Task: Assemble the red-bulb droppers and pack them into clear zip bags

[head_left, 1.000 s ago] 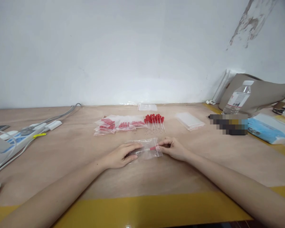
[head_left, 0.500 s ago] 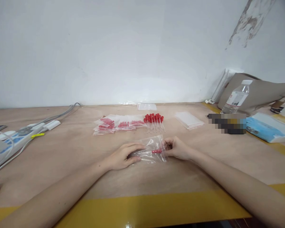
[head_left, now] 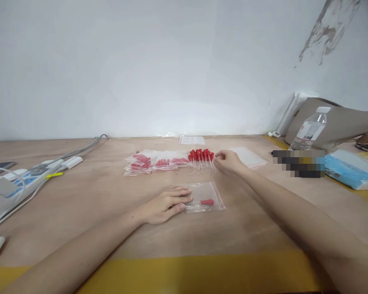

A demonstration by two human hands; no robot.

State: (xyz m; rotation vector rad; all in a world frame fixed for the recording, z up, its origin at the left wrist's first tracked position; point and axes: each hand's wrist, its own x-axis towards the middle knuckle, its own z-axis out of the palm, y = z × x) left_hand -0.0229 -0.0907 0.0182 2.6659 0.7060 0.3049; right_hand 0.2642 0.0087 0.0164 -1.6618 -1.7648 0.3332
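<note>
My left hand [head_left: 167, 204] lies with fingers stretched over the left part of a clear zip bag [head_left: 219, 197], holding it flat on the table. Inside that bag is one dropper with a red rubber bulb [head_left: 207, 202]; its clear tube runs left, partly under my fingers. Farther back, my right hand [head_left: 230, 160] is at the right end of a row of red-bulbed droppers [head_left: 201, 157]. Its thumb and index finger are bent and slightly apart, beside the rightmost bulb. Left of the row lie filled zip bags [head_left: 164, 163] with red bulbs showing through.
A stack of flat bags [head_left: 251, 158] lies behind my right hand, and another small bag [head_left: 192, 140] by the wall. At right are a water bottle [head_left: 311, 128], a blue tissue pack [head_left: 349, 169] and a blurred dark object [head_left: 297, 164]. A power strip [head_left: 21, 185] with cables is at left.
My right hand has let go of the bag's open end and moved back to the loose droppers. My left hand stays on the bag, now flatter, and the bag lies down on the table.
</note>
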